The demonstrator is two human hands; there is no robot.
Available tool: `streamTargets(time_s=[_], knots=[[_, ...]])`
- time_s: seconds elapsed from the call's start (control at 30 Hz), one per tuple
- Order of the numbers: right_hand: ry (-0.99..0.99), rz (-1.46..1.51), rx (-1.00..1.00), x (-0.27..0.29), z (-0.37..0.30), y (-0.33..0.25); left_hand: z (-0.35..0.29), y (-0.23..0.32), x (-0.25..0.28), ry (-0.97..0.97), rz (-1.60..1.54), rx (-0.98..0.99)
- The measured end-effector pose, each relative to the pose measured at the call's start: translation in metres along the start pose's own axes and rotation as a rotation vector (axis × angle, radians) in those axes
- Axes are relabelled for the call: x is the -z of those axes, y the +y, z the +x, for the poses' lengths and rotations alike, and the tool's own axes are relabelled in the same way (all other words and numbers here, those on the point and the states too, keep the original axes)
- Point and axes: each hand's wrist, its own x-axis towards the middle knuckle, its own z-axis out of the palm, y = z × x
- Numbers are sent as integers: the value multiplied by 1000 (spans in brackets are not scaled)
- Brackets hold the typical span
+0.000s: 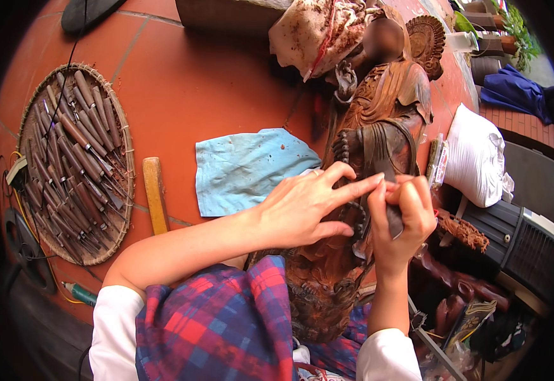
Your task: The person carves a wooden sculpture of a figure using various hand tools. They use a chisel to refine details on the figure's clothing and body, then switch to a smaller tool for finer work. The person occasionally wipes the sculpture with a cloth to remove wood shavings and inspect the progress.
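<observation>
A carved wooden statue (378, 101) of a robed figure lies across my lap, its head pointing away from me. It is reddish brown with darker patches, and a string of carved beads (341, 147) runs down its front. My left hand (308, 203) rests on the statue with its fingers stretched and spread. Its index fingertip meets the fingertips of my right hand (407, 213). That right hand is closed in a pinch over the robe folds. Something dark brown shows beneath its fingers, but its kind is hidden.
At left, a round woven tray (127, 209) holds several wooden-handled carving tools (77, 152). Near it lies a yellowish wooden mallet (155, 195). A light-blue cloth (248, 168) lies on red tiles. A stained cloth bundle (308, 35) touches the statue's head; a white sack (477, 155) sits right.
</observation>
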Motion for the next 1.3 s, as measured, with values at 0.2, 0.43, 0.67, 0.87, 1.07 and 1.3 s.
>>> streamTargets(time_s=[0.2,0.43,0.67,0.87,1.07,1.3], knots=[[13,-18,95,-7,-9,8,-6,-2,-3,-39,80,6],[1,-55,147,-6,-15,7,-5,2,-3,-18,76,-6],[-28,-61,79,-6,-13,6,-4,-3,-1,-27,20,13],[40,-55,89,-9,5,5,11,0,11,-70,27,59],[18,-27,33,-5,7,0,8,0,10,-19,0,32],[-47,-42,88,-4,-2,4,2,-1,9,-47,52,40]])
